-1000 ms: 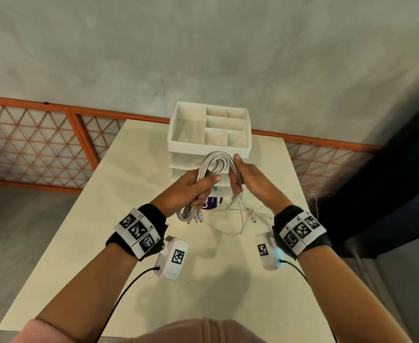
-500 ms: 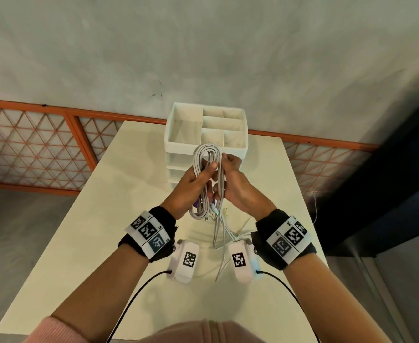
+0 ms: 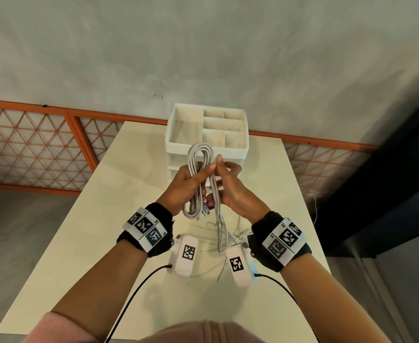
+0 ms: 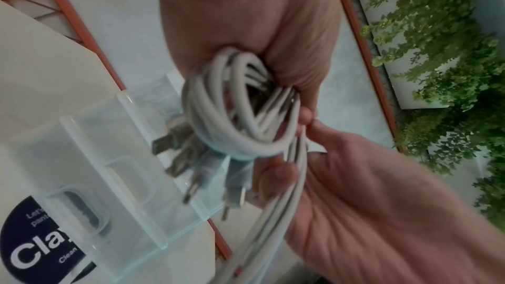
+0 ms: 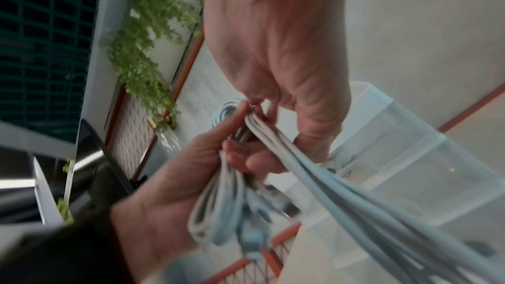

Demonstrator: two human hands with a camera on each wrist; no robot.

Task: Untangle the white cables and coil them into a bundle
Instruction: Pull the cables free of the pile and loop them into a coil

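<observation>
We find the white cables (image 3: 200, 169) held in mid-air in front of the white organiser (image 3: 207, 131), above the worktop (image 3: 119, 194). The left hand (image 3: 185, 186) has its grip closed round the coiled loops, thumb across them; the connectors (image 4: 191, 165) hang below that fist. The right hand (image 3: 230, 186) pinches the uncoiled strands beside the coil. Those loose strands (image 3: 221, 233) trail from the hands toward the worktop, on the near side of the organiser. The wrist views are blurred.
</observation>
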